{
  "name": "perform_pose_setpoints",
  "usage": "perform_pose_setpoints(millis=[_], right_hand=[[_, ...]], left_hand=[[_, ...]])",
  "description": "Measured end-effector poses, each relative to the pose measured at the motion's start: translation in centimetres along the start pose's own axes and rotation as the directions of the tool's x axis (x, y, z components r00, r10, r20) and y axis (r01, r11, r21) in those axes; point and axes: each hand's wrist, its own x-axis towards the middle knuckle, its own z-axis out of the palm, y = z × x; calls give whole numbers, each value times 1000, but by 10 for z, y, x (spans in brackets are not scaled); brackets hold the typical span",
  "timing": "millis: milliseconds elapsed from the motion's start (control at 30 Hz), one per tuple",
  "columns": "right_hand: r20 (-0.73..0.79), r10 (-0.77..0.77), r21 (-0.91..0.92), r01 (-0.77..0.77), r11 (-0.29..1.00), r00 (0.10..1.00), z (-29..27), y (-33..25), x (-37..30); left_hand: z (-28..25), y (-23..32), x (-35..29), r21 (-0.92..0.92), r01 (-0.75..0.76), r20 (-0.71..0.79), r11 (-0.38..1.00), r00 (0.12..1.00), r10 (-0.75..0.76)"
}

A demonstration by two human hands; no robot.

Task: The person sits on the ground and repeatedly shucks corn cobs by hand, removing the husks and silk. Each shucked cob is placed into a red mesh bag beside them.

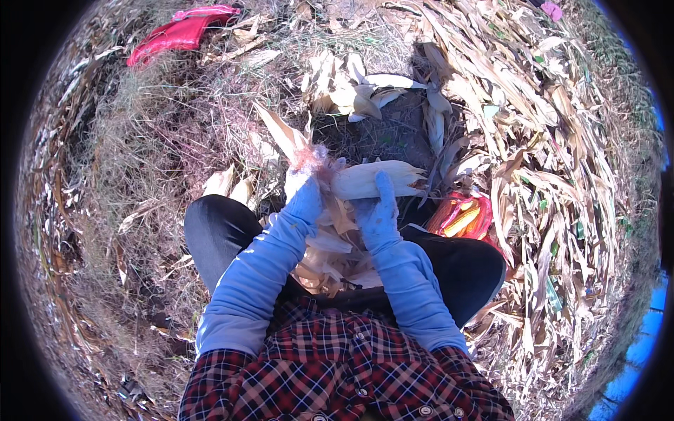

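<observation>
A pale ear of corn in its husk (361, 180) lies crosswise in front of me, its ragged dark tip pointing right. My left hand (305, 193), in a light glove, is closed round its left end. Dry husk leaves (279, 133) stick up past that hand; a pinkish blur there hides the fingers' exact grip. My right hand (379, 214), gloved too, grips the ear from below near the tip, with the thumb laid over its near side. Loose husks (326, 263) are heaped between my crossed legs, under my hands.
A red mesh bag with yellow corn ears (463, 216) sits beside my right knee. Several unhusked ears (358, 91) lie ahead. Dry stalks and leaves (547, 161) cover the ground on the right. A red bag or cloth (179, 38) rests on dry grass at the far left.
</observation>
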Motion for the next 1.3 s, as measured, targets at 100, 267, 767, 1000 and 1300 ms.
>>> perform_pose_setpoints(millis=[100, 267, 767, 1000, 1300], right_hand=[[7, -58, 88, 57, 994, 998, 0, 2, 3], [-10, -159, -123, 157, 980, 987, -26, 9, 18], [12, -269, -257, 263, 930, 963, -9, 11, 9], [51, -8, 37, 6, 999, 999, -18, 7, 13], [127, -21, 39, 16, 999, 992, -38, 29, 30]], left_hand=[[-15, 4, -3, 828, -230, 165, 511, 972, 169], [-29, -26, 18, 691, -338, 270, 639, 941, 206], [-18, -34, 18, 894, -301, 270, 332, 953, 137], [-31, -37, 17, 841, -480, 389, 248, 856, 339], [-11, -26, -10, 349, -412, 260, 841, 905, 336]])
